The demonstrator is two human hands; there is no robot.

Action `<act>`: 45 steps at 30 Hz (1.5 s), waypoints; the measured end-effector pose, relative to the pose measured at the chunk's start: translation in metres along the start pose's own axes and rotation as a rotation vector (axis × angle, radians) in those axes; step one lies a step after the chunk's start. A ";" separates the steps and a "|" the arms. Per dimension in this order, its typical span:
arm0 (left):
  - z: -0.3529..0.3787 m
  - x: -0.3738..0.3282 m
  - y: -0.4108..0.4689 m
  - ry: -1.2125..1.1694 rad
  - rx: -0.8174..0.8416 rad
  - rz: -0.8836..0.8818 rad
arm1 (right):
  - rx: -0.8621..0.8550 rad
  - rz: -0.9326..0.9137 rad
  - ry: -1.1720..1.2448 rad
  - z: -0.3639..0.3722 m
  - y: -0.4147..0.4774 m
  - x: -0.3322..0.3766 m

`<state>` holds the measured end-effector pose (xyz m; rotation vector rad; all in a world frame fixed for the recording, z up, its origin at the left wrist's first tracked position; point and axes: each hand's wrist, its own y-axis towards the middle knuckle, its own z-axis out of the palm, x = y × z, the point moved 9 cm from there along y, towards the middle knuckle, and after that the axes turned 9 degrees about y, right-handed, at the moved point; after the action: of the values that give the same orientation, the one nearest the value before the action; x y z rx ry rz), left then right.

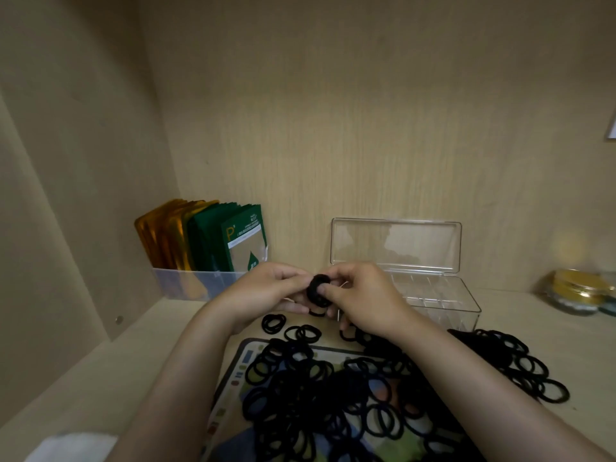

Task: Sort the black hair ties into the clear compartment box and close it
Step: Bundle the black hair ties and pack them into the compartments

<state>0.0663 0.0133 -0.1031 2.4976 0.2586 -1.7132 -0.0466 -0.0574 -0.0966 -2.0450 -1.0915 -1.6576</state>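
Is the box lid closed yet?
No, the lid stands upright at the back of the open box.

Counts: 1 clear compartment box (443, 306). 2 hands, left hand (263, 291) and right hand (363, 295), both just in front of the box. 1 bundle of hair ties (317, 290) pinched between them; ties within it not countable. Loose hair ties (333, 395) in front of the box: dozens, overlapping, exact number not obtainable. 1 printed mat (248, 356) under that heap. 1 open bin (186, 283) left of the box, holding green sachets (240, 241) and orange sachets (163, 235), several of each, too tightly packed to number. 1 gold-lidded jar (576, 291) right of the box; a possible second at the frame edge, unclear.
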 end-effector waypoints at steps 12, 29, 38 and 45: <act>-0.045 0.083 0.012 0.883 -0.266 -0.206 | 0.294 -0.186 -0.826 0.060 -0.004 -0.020; -0.053 0.061 -0.004 0.468 -0.433 -0.103 | 0.118 -0.089 -0.610 0.043 0.012 -0.014; -0.012 0.049 -0.008 -0.283 -0.204 -0.117 | -0.080 0.067 -0.112 0.023 0.009 -0.013; -0.007 0.038 -0.012 -0.035 -0.100 -0.023 | -0.068 0.018 -0.238 0.021 0.003 -0.007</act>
<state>0.0834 0.0299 -0.1361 2.4007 0.3620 -1.7059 -0.0297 -0.0485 -0.1081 -2.3357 -1.0984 -1.4910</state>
